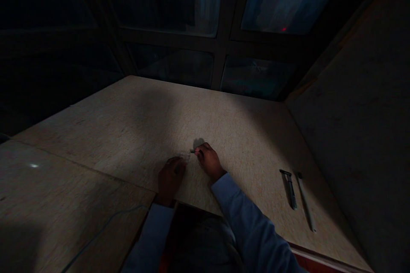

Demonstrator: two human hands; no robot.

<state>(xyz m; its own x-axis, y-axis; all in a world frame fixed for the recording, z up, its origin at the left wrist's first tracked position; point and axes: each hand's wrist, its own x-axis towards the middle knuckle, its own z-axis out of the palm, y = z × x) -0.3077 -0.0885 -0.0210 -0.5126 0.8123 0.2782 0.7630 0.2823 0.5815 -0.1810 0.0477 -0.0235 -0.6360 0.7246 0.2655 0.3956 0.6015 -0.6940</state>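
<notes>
My right hand (210, 161) is closed in a pinch around a small, thin dark piece (192, 151), whose tip points left; its kind is too small to make out. Close by on the left, my left hand (171, 178) has its fingers curled at a clear, see-through item (185, 153), perhaps plastic, lying at or just above the stone surface (205, 115). The tip of the dark piece is at the right edge of that clear item; whether they touch I cannot tell. Dim light hides most of my left fingers.
To the right lie a razor (291, 190) and a toothbrush-like stick (306, 202), side by side. A thin cable (102, 225) runs across the lower left. Dark windows (173, 62) border the far edge, and a wall (358, 128) stands at the right.
</notes>
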